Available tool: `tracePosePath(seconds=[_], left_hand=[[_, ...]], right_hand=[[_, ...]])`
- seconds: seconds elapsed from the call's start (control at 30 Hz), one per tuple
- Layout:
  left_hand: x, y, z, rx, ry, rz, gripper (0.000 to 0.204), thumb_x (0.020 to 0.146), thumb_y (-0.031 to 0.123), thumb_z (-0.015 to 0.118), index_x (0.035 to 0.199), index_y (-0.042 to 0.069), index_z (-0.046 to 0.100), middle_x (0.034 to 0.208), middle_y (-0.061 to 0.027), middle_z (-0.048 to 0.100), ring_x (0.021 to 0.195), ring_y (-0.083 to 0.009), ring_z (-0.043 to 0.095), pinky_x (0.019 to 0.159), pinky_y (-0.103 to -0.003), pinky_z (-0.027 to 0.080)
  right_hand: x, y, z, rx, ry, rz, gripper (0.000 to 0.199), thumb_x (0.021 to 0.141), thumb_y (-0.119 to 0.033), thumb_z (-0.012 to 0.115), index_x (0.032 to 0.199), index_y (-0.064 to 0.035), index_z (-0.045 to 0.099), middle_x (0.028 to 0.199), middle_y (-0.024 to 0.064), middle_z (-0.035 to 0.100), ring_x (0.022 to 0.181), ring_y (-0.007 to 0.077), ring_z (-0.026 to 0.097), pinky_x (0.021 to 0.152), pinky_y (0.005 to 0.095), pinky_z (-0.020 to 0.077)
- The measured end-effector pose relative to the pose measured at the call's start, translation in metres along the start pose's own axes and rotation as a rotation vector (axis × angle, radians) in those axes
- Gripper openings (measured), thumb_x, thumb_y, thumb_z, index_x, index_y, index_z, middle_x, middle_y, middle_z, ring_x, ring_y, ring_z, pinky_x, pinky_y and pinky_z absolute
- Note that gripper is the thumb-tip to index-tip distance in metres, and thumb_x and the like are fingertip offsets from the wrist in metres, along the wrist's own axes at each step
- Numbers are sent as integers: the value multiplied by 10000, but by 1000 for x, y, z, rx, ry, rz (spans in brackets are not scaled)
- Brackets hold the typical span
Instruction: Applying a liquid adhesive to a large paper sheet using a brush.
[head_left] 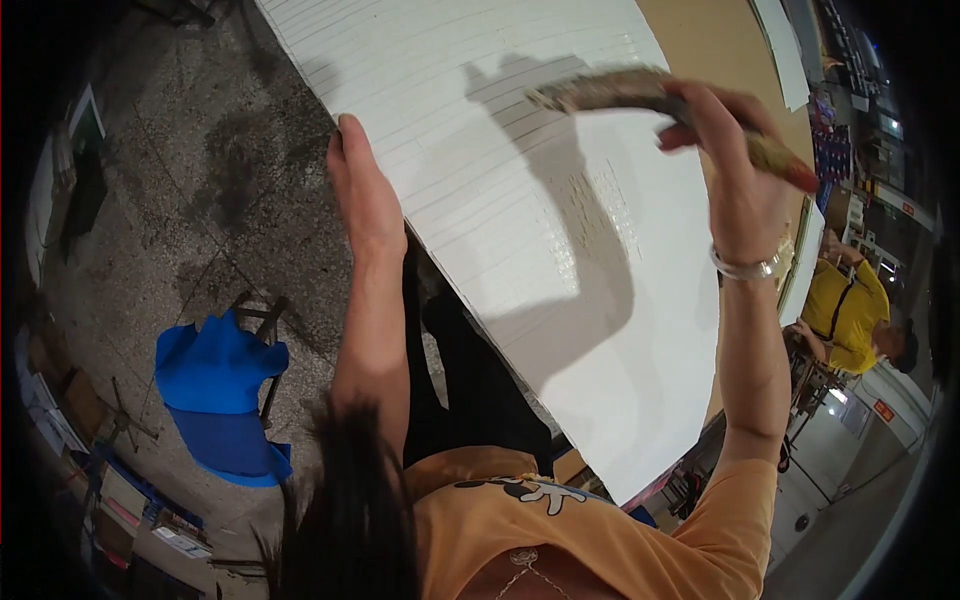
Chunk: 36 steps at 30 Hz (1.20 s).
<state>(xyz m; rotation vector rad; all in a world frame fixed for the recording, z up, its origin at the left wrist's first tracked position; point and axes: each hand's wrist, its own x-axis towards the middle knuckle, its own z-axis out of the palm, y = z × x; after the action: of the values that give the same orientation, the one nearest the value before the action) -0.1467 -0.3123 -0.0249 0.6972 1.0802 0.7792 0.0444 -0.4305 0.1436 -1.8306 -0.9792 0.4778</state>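
A large white sheet surface (480, 250) slants across the middle, marked with many parallel lines like the edges of overlapping sheets. Wet, glossy streaks shine on it below my right hand. My right hand (735, 150) is closed around a long, worn brush (620, 92), blurred by motion, with a pale tip toward the left and a red end by the wrist. The brush is over the upper right of the sheets and casts a shadow with my arm. At their left edge lies my left hand (368, 195), fingers stretched along the edge; part of the hand is hidden.
Brown board (700, 40) shows beyond the sheets on the right. A stool draped in blue cloth (215, 400) stands on the speckled floor (230, 160) to the left. Another person in yellow (848, 310) is at the far right. Boxes and papers lie at the lower left.
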Motion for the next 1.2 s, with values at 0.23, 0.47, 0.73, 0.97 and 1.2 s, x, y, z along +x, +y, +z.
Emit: tracePosePath(seconds=[0.23, 0.47, 0.73, 0.97, 1.2], left_hand=[[6, -4, 13, 259, 60, -52, 736, 921, 528, 387, 1307, -98, 356, 1295, -254, 448, 1177, -303, 482, 974, -353, 396], [-2, 4, 14, 221, 126, 25, 651, 938, 475, 411, 1235, -103, 438, 1205, -238, 525, 1090, -291, 541, 919, -348, 435], [-1, 5, 13, 238, 85, 8, 600, 957, 444, 393, 1216, -95, 444, 1148, -223, 558, 1040, -273, 566, 887, -340, 448], [-3, 1, 18, 178, 45, 16, 545, 964, 425, 392, 1148, -80, 476, 1068, -186, 581, 964, -231, 577, 846, -331, 453], [-4, 7, 13, 208, 84, 26, 533, 962, 421, 399, 1133, -77, 484, 1040, -181, 588, 941, -225, 577, 828, -330, 454]], right_hand=[[15, 22, 35, -191, -132, 20, 242, 866, -193, 642, 961, 30, 645, 786, 100, 663, 738, 143, 654, 637, 236, 507], [-45, -23, -18, -315, -257, 367, 151, 806, -144, 687, 859, -3, 673, 751, 42, 662, 689, 81, 600, 625, 217, 479], [7, 3, 27, -257, -217, 90, 251, 804, -260, 722, 867, -20, 684, 710, 46, 656, 618, 74, 606, 557, 191, 479], [42, -21, 45, -244, -137, -14, 282, 815, -286, 703, 828, -8, 660, 674, 68, 649, 589, 93, 620, 494, 190, 482], [4, -29, 11, -407, -434, 346, 264, 807, -258, 703, 756, -4, 651, 588, 28, 610, 515, 76, 576, 453, 195, 439]])
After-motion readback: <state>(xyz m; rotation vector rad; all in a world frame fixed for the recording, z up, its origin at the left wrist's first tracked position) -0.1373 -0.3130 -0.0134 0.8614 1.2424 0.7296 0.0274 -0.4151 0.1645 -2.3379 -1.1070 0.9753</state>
